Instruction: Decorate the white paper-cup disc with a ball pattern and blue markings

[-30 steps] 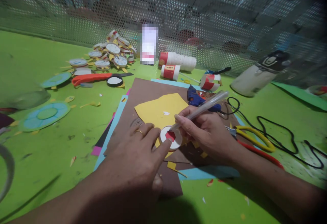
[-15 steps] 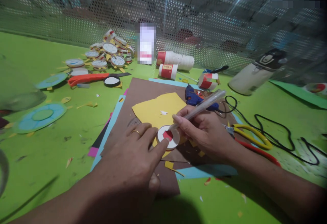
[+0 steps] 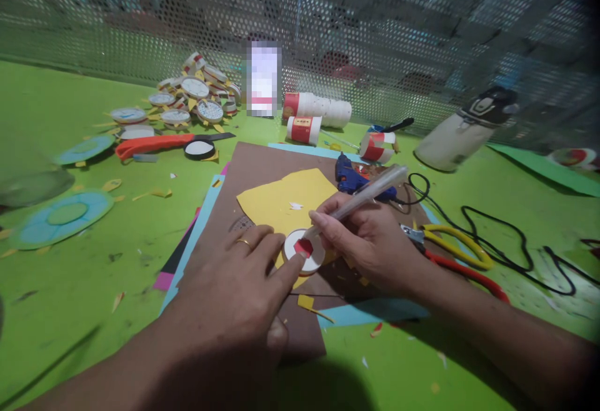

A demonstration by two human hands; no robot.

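Note:
My right hand [image 3: 363, 236] is closed round a pen [image 3: 370, 193] with a clear barrel. Its tip meets the edge of a red paper piece [image 3: 304, 248], which lies on a round white cup bottom [image 3: 291, 243]. My left hand [image 3: 244, 286], ring on one finger, steadies this disc, the index fingertip pressing on the red piece. The thumb is mostly hidden beneath the hand. Under the disc lie a yellow paper sheet [image 3: 276, 195] and brown card [image 3: 253, 158].
Around the hands are a blue glue gun [image 3: 351, 177], pliers [image 3: 454, 242] with red and yellow handles, an orange utility knife [image 3: 157, 144] and red-and-white paper cups [image 3: 304, 130]. Decorated discs [image 3: 195, 88] are heaped at the back left. A bottle [image 3: 462, 136] stands right.
The whole view has shifted slightly, so everything sits a little further left. Both hands keep their hold on the disc and the pen, with the pen tip still at the red piece.

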